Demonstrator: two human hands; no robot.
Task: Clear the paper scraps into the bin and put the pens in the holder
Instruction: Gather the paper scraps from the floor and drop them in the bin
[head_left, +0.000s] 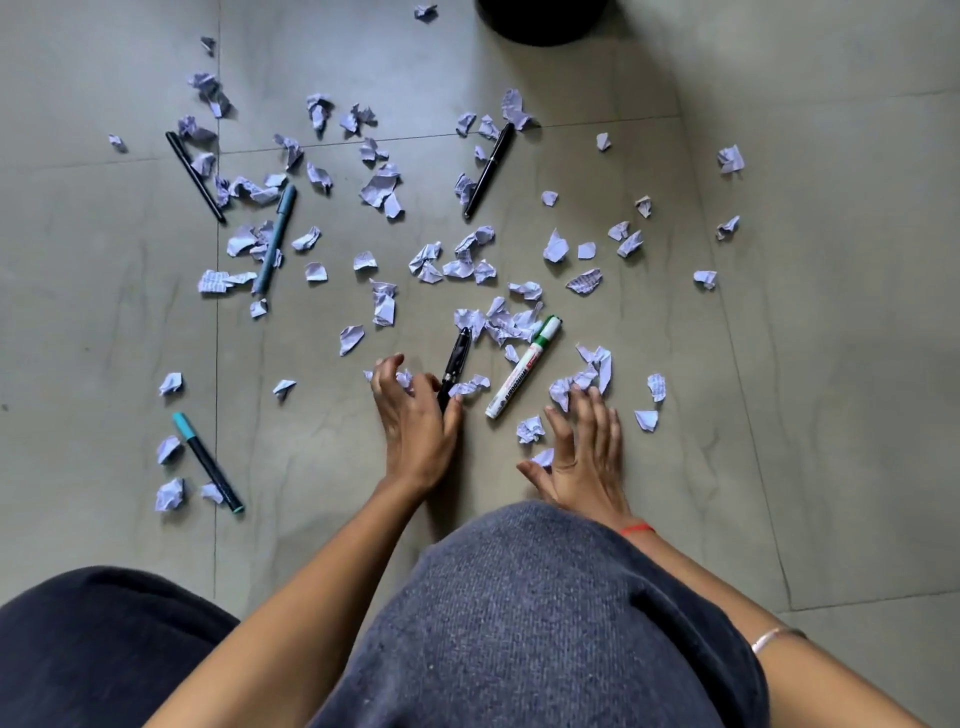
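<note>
Lilac crumpled paper scraps (382, 182) across grey tiles (779, 364), bin (540, 21) at twelve o'clock; left hand (413, 421) clawing some, right hand (587, 457) splayed flat.

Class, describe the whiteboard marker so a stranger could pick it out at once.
Find the left hand and right hand on the grey floor. Between them, just ahead, lies the whiteboard marker. Unlike the black pen beside it, it has a white barrel and green cap.

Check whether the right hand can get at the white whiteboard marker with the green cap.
Probably yes. The right hand lies open beside the white green-capped whiteboard marker. Only one small crumpled paper scrap lies between them, and nothing covers the marker.
</note>
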